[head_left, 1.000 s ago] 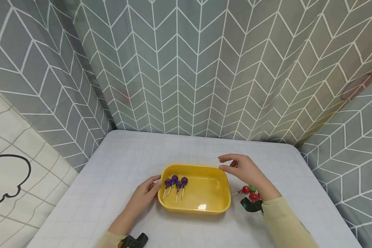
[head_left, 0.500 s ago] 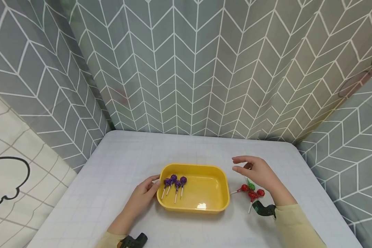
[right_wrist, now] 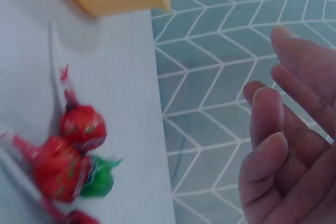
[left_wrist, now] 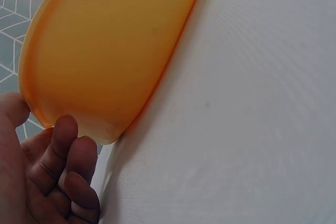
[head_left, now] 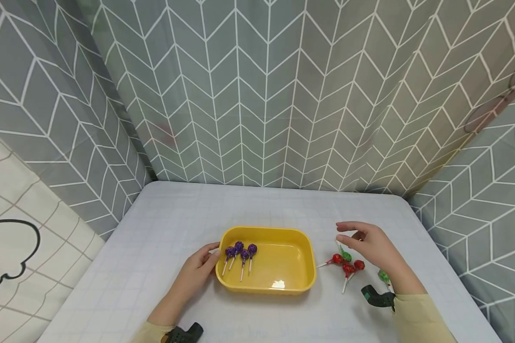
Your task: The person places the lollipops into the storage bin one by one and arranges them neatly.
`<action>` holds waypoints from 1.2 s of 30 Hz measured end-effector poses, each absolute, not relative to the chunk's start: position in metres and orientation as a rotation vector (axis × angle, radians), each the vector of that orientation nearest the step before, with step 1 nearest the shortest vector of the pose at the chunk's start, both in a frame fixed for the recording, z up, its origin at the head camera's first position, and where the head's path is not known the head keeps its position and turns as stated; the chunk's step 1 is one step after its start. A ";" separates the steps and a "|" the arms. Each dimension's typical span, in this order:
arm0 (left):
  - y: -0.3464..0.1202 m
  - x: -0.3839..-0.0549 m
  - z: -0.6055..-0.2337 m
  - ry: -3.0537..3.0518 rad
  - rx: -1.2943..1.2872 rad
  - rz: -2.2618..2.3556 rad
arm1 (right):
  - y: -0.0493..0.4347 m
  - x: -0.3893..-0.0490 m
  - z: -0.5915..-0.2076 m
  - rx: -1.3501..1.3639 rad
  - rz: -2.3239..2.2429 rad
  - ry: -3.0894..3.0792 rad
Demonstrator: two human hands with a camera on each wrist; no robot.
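Observation:
A yellow plastic tray (head_left: 283, 262) stands on the table, with several purple lollipops (head_left: 244, 256) lying in its left part. My left hand (head_left: 196, 269) holds the tray's left end, thumb at the rim and fingers against the outside wall, as the left wrist view shows of the tray's side (left_wrist: 115, 45). To the tray's right lie red lollipops (head_left: 348, 269) in a loose cluster with a green lollipop (head_left: 346, 256). Another green lollipop (head_left: 384, 276) lies farther right, partly hidden by my right wrist. Above and behind the cluster, my right hand (head_left: 373, 245) hovers with relaxed fingers, holding nothing.
The white-covered table (head_left: 266, 205) ends at a grey curtain (head_left: 257, 119) with white chevron lines, which also hangs at both sides. A white checked cloth (head_left: 21, 238) with a black outline drawing is at the far left.
My right hand has moved right from the tray's right rim to above the loose lollipops, uncovering more of them. My left hand has stayed at the tray's left end.

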State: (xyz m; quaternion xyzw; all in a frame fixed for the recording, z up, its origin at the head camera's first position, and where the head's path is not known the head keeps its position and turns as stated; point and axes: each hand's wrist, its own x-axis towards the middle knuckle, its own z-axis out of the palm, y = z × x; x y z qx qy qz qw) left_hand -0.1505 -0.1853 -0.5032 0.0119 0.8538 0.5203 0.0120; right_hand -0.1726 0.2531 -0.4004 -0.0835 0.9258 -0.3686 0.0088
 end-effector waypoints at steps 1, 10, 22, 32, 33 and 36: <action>-0.185 -0.151 -0.503 2.661 0.036 1.623 | 0.256 -0.171 -0.402 -0.256 -1.145 2.900; -0.184 -0.151 -0.505 2.646 0.046 1.636 | 0.289 -0.155 -0.422 -0.134 -1.074 2.933; -0.185 -0.152 -0.504 2.662 0.070 1.629 | 0.333 -0.131 -0.437 -0.034 -1.023 2.916; -0.185 -0.149 -0.503 2.664 0.053 1.631 | 0.348 -0.125 -0.445 0.099 -0.982 2.862; -0.185 -0.149 -0.503 2.664 0.055 1.632 | 0.349 -0.124 -0.445 0.106 -0.982 2.861; -0.185 -0.149 -0.503 2.663 0.061 1.636 | 0.354 -0.123 -0.448 0.100 -0.984 2.860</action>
